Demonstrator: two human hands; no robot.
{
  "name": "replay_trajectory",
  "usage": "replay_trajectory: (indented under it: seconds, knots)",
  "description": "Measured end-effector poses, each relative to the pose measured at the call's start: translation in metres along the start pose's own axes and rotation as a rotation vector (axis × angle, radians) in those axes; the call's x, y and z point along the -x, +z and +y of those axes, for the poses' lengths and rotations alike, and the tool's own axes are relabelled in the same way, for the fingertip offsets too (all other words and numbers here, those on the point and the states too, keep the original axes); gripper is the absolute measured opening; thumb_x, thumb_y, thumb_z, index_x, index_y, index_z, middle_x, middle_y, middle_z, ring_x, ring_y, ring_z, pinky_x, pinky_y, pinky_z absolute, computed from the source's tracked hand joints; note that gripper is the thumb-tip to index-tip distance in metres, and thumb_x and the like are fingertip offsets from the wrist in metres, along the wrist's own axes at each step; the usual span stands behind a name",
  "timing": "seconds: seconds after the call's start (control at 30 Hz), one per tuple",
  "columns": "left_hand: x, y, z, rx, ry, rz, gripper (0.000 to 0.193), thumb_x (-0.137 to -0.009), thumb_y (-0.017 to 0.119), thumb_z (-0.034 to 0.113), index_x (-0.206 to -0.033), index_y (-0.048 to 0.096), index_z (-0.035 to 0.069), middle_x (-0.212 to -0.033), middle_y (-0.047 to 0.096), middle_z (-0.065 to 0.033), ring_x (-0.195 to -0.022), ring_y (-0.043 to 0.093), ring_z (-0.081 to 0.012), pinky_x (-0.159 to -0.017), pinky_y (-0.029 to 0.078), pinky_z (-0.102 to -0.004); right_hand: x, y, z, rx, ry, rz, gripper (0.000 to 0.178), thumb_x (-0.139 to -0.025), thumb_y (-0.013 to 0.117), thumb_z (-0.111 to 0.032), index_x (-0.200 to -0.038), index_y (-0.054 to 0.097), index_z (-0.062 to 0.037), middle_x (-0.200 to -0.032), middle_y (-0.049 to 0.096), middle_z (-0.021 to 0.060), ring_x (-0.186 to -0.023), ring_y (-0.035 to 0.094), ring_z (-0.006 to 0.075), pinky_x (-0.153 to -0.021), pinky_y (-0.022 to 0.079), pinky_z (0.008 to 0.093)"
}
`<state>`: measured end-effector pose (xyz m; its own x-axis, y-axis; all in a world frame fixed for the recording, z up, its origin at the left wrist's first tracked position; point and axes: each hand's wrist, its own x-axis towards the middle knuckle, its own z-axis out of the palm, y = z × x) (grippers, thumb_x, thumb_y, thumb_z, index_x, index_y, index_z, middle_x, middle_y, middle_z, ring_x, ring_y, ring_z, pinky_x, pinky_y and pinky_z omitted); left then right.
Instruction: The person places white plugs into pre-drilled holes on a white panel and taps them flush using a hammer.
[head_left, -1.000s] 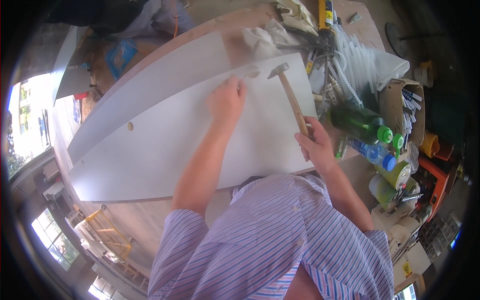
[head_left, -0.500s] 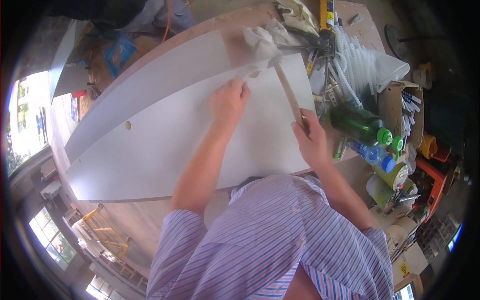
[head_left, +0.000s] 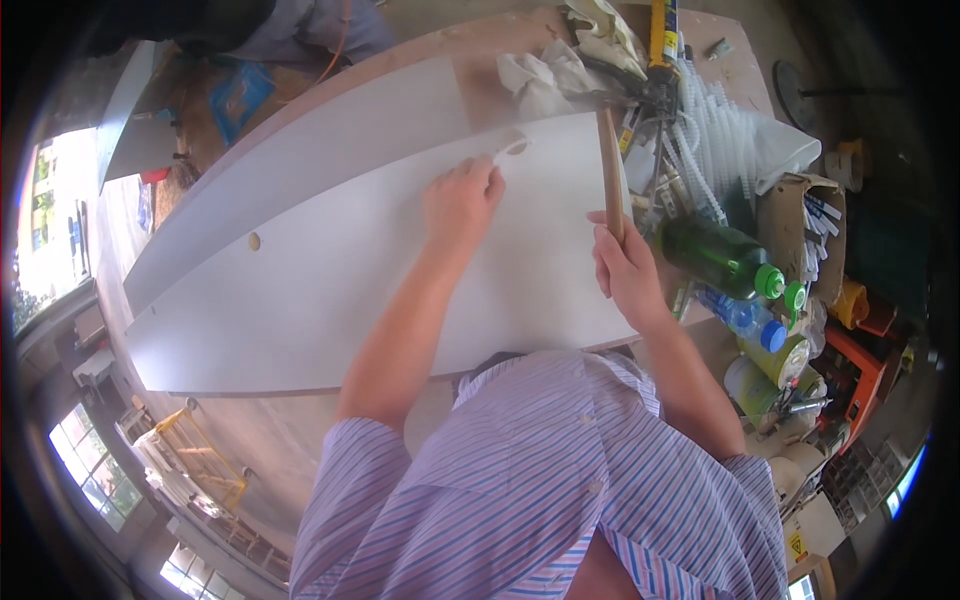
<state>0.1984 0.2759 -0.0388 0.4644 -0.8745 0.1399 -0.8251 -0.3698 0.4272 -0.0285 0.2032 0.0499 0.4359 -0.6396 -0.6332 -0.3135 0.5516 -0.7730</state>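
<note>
A large white panel (head_left: 340, 300) lies on the workbench, with one round hole (head_left: 254, 242) towards its left and another near its far edge. By that far hole, my left hand (head_left: 462, 205) rests closed on the panel, fingertips pinching a curved white ring-like piece (head_left: 505, 152). My right hand (head_left: 628, 262) is wrapped round the wooden handle of a hammer (head_left: 613, 165), held over the panel's right end. The hammer's head, at the far end of the handle, barely shows against the clutter.
A second pale panel (head_left: 320, 145) lies beyond the first. On the right are a caulking gun (head_left: 662, 50), white spiral tubing (head_left: 710, 125), a green bottle (head_left: 715, 255), a blue-capped bottle (head_left: 745, 315) and a cardboard box (head_left: 790, 215). White cloth (head_left: 545, 80) lies at the back.
The hammer has swung to the right, away from the far hole, and my right hand has turned with it. My left hand stays by the hole.
</note>
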Motion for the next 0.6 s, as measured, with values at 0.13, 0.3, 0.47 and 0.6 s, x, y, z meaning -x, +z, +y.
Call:
replay_trajectory:
  seconds: [0.13,0.3,0.47,0.6]
  knots:
    - [0.0,0.002,-0.001,0.016,0.009,0.005,0.009,-0.088,0.068,0.02,-0.09,0.064,0.012,-0.078,0.066,-0.0077,-0.067,0.066,-0.0319,-0.06,0.052,-0.0452,-0.008,0.004,0.022,0.481,-0.212,0.199,0.03,-0.103,0.058,-0.03,-0.102,0.054,-0.0009,-0.067,0.051,0.0067,-0.057,0.043,0.0145,-0.055,0.04,0.0343]
    - [0.001,0.001,-0.001,0.013,0.022,0.022,0.01,-0.087,0.068,0.019,-0.091,0.064,0.011,-0.077,0.066,-0.0071,-0.067,0.065,-0.0313,-0.06,0.052,-0.0444,-0.01,0.012,0.024,0.579,-0.197,0.154,0.031,-0.103,0.059,-0.03,-0.095,0.052,-0.001,-0.062,0.053,0.0145,-0.053,0.049,0.0254,-0.054,0.042,0.0397]
    - [0.002,0.002,-0.002,0.012,0.016,0.025,0.01,-0.087,0.068,0.019,-0.092,0.064,0.011,-0.076,0.065,-0.0064,-0.066,0.065,-0.0307,-0.06,0.052,-0.0438,-0.009,0.017,0.024,0.644,-0.208,0.138,0.03,-0.102,0.058,-0.029,-0.094,0.052,-0.0007,-0.064,0.056,0.0198,-0.055,0.054,0.0365,-0.054,0.042,0.0435]
    - [0.001,-0.001,0.001,0.027,0.005,0.006,0.01,-0.087,0.068,0.019,-0.091,0.063,0.012,-0.076,0.065,-0.0066,-0.066,0.065,-0.0308,-0.059,0.051,-0.0441,-0.012,0.016,0.035,0.667,-0.245,0.163,0.027,-0.103,0.056,-0.027,-0.096,0.051,-0.0014,-0.064,0.056,0.0208,-0.056,0.056,0.0397,-0.054,0.042,0.0448]
